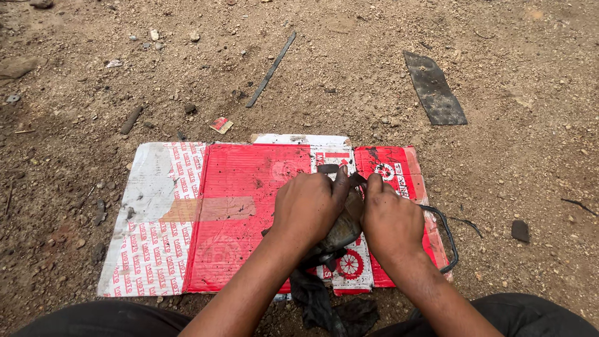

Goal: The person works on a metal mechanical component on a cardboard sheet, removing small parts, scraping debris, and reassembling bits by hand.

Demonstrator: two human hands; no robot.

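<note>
Two hands, the left hand [309, 206] and right hand [390, 221]. One flattened red and white cardboard sheet [231, 212]. One dark rag [324, 299]. One flat dark strip [433, 87]. One thin black bar [271, 68].

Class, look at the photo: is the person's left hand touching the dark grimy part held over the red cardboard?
Touching. The head view shows the left hand wrapped over the dark part, fingers pressed on it, with no gap.

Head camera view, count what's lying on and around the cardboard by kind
Flattened red and white cardboard sheet: 1
Long dark strips on the dirt: 2
Dark grimy piece held by left hand and right hand: 1
Black rag: 1
Total: 5
</note>
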